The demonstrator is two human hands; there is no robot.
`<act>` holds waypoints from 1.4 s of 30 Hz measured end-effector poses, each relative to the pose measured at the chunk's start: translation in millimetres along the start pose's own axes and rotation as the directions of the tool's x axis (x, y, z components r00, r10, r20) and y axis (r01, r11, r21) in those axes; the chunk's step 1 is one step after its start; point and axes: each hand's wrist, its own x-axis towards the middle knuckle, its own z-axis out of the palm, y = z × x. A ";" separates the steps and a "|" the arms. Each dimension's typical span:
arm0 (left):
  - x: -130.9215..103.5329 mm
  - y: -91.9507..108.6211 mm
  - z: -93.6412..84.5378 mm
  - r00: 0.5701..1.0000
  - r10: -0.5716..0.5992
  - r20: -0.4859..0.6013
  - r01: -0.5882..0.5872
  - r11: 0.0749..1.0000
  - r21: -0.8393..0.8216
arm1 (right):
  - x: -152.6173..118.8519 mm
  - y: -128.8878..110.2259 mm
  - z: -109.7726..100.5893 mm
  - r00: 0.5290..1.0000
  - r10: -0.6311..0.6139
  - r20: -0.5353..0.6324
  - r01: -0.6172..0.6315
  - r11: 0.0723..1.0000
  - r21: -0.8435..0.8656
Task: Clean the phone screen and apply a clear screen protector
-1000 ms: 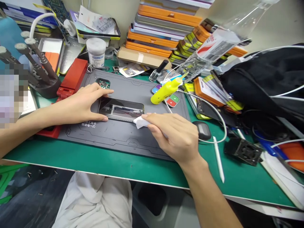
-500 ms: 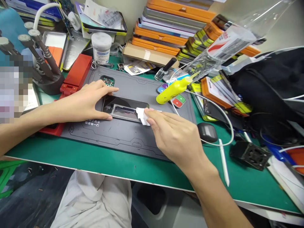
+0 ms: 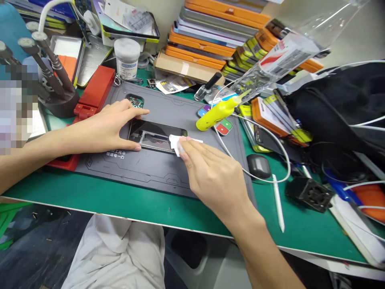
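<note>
An opened phone body (image 3: 156,138) lies flat on a grey work mat (image 3: 156,168). My left hand (image 3: 106,126) spans its left end, thumb on the near edge and fingers on the far edge, holding it down. My right hand (image 3: 213,176) pinches a small white wipe (image 3: 176,143) and presses it onto the phone's right end. A yellow squeeze bottle (image 3: 215,114) lies on the mat just beyond my right hand.
A red case (image 3: 96,90), a dark stand of screwdrivers (image 3: 55,96) and a white jar (image 3: 126,58) stand at the left and back. Orange box stacks (image 3: 210,40), a black bag (image 3: 339,108), white cable (image 3: 270,136), black mouse (image 3: 258,165), white stylus (image 3: 278,202) and small fan (image 3: 309,192) crowd the right.
My right hand has moved the white wipe from the phone's near right corner up and left onto its right end. My left hand stays in place.
</note>
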 end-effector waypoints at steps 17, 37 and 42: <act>0.3 -0.1 -0.8 1.000 0.001 0.003 -0.001 1.000 0.014 | 16.6 14.6 15.5 0.981 0.113 0.160 -0.118 0.993 0.024; 0.9 2.0 1.7 1.000 -0.002 0.001 0.002 1.000 -0.011 | 10.3 -7.6 3.9 0.998 0.054 0.041 -0.057 0.996 0.075; 1.3 1.2 2.5 1.000 0.001 -0.003 -0.001 1.000 -0.019 | 19.5 -20.3 10.0 0.994 0.068 0.080 -0.076 0.993 0.095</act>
